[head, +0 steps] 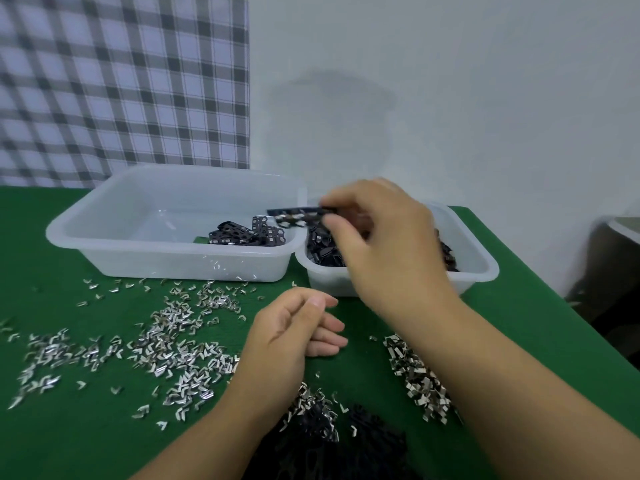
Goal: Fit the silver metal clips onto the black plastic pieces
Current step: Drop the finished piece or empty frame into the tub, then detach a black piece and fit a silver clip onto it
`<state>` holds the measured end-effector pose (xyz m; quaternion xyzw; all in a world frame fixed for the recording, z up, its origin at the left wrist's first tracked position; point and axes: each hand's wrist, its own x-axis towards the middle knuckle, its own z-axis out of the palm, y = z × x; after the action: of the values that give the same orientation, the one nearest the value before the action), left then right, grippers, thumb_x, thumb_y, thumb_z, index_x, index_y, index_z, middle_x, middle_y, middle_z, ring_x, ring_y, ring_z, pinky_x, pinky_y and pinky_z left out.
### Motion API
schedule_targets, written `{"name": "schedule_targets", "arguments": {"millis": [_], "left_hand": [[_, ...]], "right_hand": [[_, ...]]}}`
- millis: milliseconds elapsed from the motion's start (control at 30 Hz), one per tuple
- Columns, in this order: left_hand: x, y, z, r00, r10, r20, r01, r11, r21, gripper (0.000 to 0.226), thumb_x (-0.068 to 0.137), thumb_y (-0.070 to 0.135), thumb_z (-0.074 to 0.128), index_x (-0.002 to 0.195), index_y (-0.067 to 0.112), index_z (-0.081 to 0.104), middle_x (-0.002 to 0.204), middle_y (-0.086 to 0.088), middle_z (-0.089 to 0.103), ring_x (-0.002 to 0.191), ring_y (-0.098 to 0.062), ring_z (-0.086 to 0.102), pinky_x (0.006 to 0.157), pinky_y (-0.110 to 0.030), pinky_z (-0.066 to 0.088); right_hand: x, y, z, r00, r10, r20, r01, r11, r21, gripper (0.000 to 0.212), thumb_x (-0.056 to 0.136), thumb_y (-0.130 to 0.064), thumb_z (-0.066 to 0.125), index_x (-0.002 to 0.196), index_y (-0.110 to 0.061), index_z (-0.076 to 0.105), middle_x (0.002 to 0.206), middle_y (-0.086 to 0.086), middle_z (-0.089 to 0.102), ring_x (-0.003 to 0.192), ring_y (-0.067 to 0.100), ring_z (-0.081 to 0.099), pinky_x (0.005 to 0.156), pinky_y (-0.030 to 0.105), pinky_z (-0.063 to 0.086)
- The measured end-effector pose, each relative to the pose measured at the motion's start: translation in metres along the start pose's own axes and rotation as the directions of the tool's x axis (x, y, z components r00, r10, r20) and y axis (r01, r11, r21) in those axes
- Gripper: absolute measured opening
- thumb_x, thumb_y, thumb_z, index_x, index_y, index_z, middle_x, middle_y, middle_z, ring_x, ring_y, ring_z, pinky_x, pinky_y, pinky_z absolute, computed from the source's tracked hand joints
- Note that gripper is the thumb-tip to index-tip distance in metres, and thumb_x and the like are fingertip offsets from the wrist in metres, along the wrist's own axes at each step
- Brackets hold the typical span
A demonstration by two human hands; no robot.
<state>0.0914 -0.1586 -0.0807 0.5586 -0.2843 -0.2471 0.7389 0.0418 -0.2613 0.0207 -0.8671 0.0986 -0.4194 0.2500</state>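
1. Right hand (381, 244): raised above the green felt-covered surface (536, 306); thumb and fingertips pinch one end of a long flat black plastic piece (298, 213); silver glints show along the piece, so it appears to be already fitted with clips.
2. Position of the held black plastic piece: above the adjoining rims of the large translucent white plastic tub (104, 216) and the smaller translucent white plastic tub (485, 268); motion blur prevents a finer reading.
3. Governing relation: the long axis of the piece runs roughly left to right; the free end points left, over the near-right corner of the large tub, where a few similar black pieces (249, 233) lie; the pinched end sits over the smaller tub, which holds a heap of black pieces.
4. Judgement: the release point lies to the left of the right hand; the right hand is the nearer and the only loaded one.
5. Left hand (294, 327): rests on the surface in front of the tubs; fingers loosely curled; nothing visible inside them.
6. Supply: loose bent silver metal clips (173, 341) lie scattered just left of the left hand; a further pile of clips (415, 375) lies under the right forearm.
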Motion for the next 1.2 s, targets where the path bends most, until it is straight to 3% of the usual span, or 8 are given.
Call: {"name": "schedule_targets", "arguments": {"millis": [267,433,567,633,733,867,1033,1200], "left_hand": [[0.001,0.000,-0.001,0.999,-0.031,-0.014,0.031,1.000,0.004,0.027,0.094,0.027,0.047,0.083,0.015,0.069,0.072,-0.011,0.070,0.067,-0.024,0.070,0.059,-0.024,0.055],[0.000,0.007,0.005,0.998,-0.066,-0.022,0.067,0.996,0.067,0.030,0.100,0.017,0.041,0.085,0.008,0.065,0.075,-0.015,0.069,0.064,-0.019,0.069,0.060,-0.024,0.057],[-0.002,0.025,0.007,0.999,-0.039,0.009,0.036,0.964,0.264,0.016,0.092,0.009,0.057,0.080,0.014,0.067,0.075,-0.009,0.071,0.067,-0.015,0.070,0.064,-0.024,0.058],[-0.004,0.035,0.007,0.995,-0.043,0.088,-0.008,0.861,0.508,0.012,0.087,0.014,0.065,0.077,0.020,0.069,0.074,0.000,0.072,0.071,-0.013,0.070,0.069,-0.024,0.056],[-0.018,0.050,0.009,0.958,-0.099,0.271,-0.162,0.592,0.789,0.003,0.083,0.028,0.069,0.081,0.030,0.071,0.077,0.018,0.068,0.073,0.008,0.060,0.064,-0.003,0.042],[-0.051,0.062,0.007,0.882,-0.264,0.389,-0.250,0.437,0.864,0.027,0.078,0.053,0.066,0.102,0.040,0.065,0.101,0.024,0.063,0.070,0.020,0.048,0.060,-0.005,0.034],[-0.075,0.065,0.002,0.833,-0.378,0.404,-0.287,0.328,0.900,0.072,0.066,0.060,0.072,0.131,0.040,0.047,0.132,0.021,0.047,0.106,0.004,0.043,0.090,-0.017,0.036],[-0.083,0.061,0.007,0.853,-0.318,0.414,-0.338,0.270,0.902,0.071,0.071,0.052,0.074,0.134,0.038,0.045,0.134,0.020,0.047,0.120,-0.002,0.043,0.099,-0.018,0.033]], "right_hand": [[0.050,0.005,0.058,0.935,0.056,0.349,-0.022,0.994,-0.103,0.031,0.089,-0.012,0.058,0.119,-0.017,0.062,0.120,0.000,0.063,0.107,0.014,0.056,0.095,0.022,0.040],[-0.016,-0.004,0.009,0.973,0.100,0.209,-0.114,0.992,0.056,0.020,0.084,-0.013,0.061,0.100,-0.021,0.071,0.095,-0.012,0.070,0.083,-0.001,0.059,0.080,0.014,0.045],[-0.074,0.005,-0.042,0.928,0.278,0.249,-0.330,0.923,0.197,0.020,0.082,-0.007,0.066,0.079,-0.026,0.072,0.075,-0.014,0.071,0.067,0.000,0.062,0.063,0.011,0.047],[-0.095,0.014,-0.056,0.881,0.393,0.262,-0.449,0.869,0.208,0.021,0.082,-0.007,0.067,0.076,-0.026,0.072,0.071,-0.009,0.071,0.062,0.009,0.062,0.061,0.020,0.050],[-0.120,0.020,-0.065,0.832,0.495,0.251,-0.550,0.794,0.259,0.022,0.081,-0.001,0.066,0.077,-0.022,0.072,0.065,-0.004,0.070,0.057,0.007,0.059,0.060,0.018,0.049],[-0.147,0.016,-0.069,0.807,0.524,0.274,-0.590,0.742,0.319,0.022,0.081,0.002,0.065,0.080,-0.018,0.072,0.070,0.000,0.072,0.058,0.007,0.061,0.059,0.015,0.050],[-0.156,0.012,-0.071,0.810,0.524,0.264,-0.586,0.742,0.325,0.022,0.081,0.000,0.065,0.080,-0.020,0.072,0.072,-0.003,0.073,0.059,0.005,0.062,0.059,0.014,0.050],[-0.156,0.012,-0.074,0.810,0.527,0.256,-0.586,0.733,0.344,0.022,0.082,-0.001,0.065,0.079,-0.022,0.072,0.072,-0.003,0.073,0.058,0.004,0.062,0.059,0.015,0.051]]}}
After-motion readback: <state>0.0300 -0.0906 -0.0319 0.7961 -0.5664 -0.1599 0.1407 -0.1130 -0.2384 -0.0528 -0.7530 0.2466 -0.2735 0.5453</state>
